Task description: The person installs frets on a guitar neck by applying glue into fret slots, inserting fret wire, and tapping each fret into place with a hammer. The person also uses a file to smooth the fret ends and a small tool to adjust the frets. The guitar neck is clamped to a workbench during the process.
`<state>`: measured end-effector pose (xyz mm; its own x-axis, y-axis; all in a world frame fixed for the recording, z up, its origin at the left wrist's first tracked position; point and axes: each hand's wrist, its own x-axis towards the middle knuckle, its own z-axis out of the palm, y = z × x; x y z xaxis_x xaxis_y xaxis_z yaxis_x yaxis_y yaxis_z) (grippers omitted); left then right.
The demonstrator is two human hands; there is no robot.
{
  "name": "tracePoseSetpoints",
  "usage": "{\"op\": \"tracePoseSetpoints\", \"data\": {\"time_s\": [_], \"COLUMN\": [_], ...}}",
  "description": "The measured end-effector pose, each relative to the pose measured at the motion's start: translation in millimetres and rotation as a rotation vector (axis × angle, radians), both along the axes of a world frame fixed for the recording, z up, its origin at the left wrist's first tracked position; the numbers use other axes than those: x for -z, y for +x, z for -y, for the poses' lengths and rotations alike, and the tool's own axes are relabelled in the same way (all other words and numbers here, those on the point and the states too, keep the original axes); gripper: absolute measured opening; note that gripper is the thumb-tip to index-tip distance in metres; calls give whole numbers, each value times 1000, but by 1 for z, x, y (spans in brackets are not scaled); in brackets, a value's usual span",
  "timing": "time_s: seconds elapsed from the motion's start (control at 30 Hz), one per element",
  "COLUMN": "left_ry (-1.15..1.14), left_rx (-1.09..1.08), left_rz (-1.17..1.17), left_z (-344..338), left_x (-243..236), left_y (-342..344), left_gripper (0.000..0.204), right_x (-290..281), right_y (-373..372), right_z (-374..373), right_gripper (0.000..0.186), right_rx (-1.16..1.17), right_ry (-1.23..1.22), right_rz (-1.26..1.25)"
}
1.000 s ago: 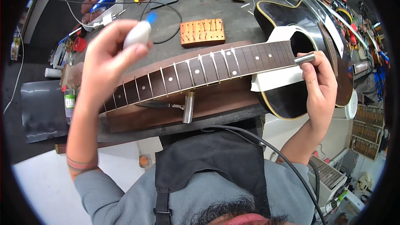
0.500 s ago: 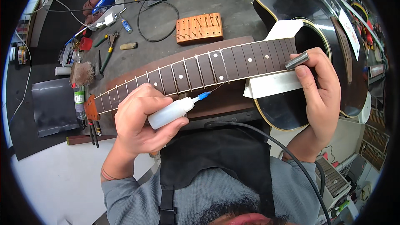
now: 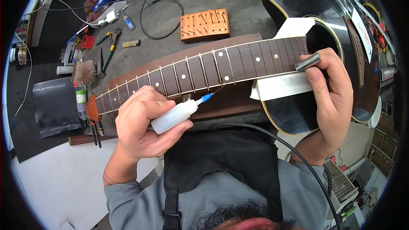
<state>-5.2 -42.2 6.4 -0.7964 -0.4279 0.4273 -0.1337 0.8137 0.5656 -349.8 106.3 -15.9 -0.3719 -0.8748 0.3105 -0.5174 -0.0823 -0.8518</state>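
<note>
My left hand [image 3: 140, 123] is closed round a translucent white squeeze bottle [image 3: 172, 118] with a blue nozzle. A thin dark line runs from the nozzle toward the near edge of the fretboard [image 3: 194, 71]. That fretboard belongs to a black acoustic guitar [image 3: 289, 110] lying across the bench. Metal frets sit on its headstock side; toward the body there are only thin slots. My right hand [image 3: 330, 85] pinches a short grey metal bar [image 3: 307, 62] between thumb and fingers, over the body end of the fretboard. White sheets [image 3: 281, 86] lie beside the neck on the body.
A wooden block [image 3: 204, 25] holding fret-wire pieces stands beyond the neck. Pliers [image 3: 111, 49], a brush [image 3: 85, 73] and a green-labelled bottle [image 3: 81, 97] lie near the headstock [image 3: 92, 106]. A black cable [image 3: 272, 138] loops along the bench's near edge.
The view has shifted slightly, with the guitar body and my right hand a little farther right in it. Both hands keep their grips; the left barely moves.
</note>
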Motion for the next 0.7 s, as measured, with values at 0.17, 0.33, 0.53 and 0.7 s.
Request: {"op": "tracePoseSetpoints", "data": {"time_s": [0.17,0.33,0.53,0.7], "left_ry": [-5,-10,-15,-2], "left_rx": [8,-5,-2,-1], "left_rz": [20,22,23,25], "left_z": [0,-1,-1,-1], "left_x": [0,0,0,-1], "left_y": [1,0,0,0], "left_gripper": [45,44,45,46], "right_x": [1,1,1,3], "right_y": [0,0,0,0], "right_z": [-1,-1,-1,-1], "right_gripper": [11,11,11,11], "right_rx": [-4,0,0,2], "right_ry": [-10,-5,-1,-15], "right_rz": [23,6,-2,-6]}}
